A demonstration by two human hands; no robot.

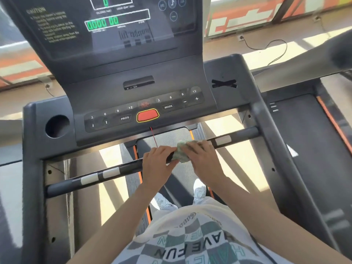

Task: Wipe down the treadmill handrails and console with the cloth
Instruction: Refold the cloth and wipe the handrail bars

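A person stands on the treadmill belt, both arms reaching forward to the front handrail (122,168) - the dark crossbar that runs below the console (122,44). The cloth (180,153), pale green and crumpled, sits bunched on the middle of this bar. The right hand (202,157) lies over the cloth with its fingers curled round it, holding it against the bar. The left hand (158,161) is just beside it, fingers wrapped over the bar, its thumb side touching the cloth's edge. Silver sensor plates (89,179) show on the bar to the left of the hands, and another to the right. Above, the red stop button (147,115) sits in the middle of the key panel, with a thin red cord (154,137) hanging from it toward the hands. A round cup holder (57,126) is set in the console's left end - the green digits on the display read zeros.
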